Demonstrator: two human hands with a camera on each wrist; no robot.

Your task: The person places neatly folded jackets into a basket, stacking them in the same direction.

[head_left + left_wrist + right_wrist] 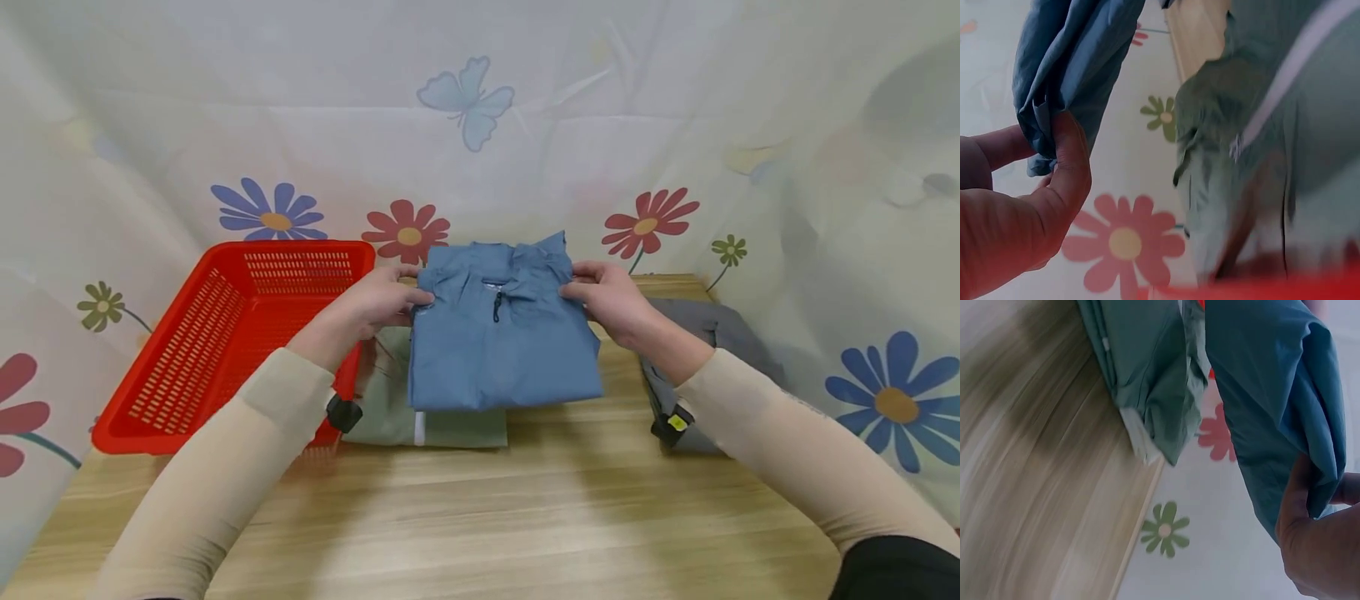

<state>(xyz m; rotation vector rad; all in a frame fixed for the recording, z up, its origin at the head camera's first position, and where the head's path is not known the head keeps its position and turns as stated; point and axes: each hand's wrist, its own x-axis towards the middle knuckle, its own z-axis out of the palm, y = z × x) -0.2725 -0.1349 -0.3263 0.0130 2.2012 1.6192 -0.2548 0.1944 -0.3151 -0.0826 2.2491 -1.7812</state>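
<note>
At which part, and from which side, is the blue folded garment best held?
Probably at its upper side edges, the left hand from the left and the right hand from the right, where they pinch it. The blue folded garment is wide, soft and layered, so pinching layers together at both edges should limit unfolding.

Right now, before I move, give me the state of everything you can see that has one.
Blue garment: folded, held up above the table.
Black zipper pull: hanging down its front.
Left hand: fingers pinching the garment's left edge.
Right hand: fingers pinching its right edge.
Green garment: lying down, partly hidden.
Gray garment: lying down, partly hidden.
Red basket: upright, open-topped.
</note>
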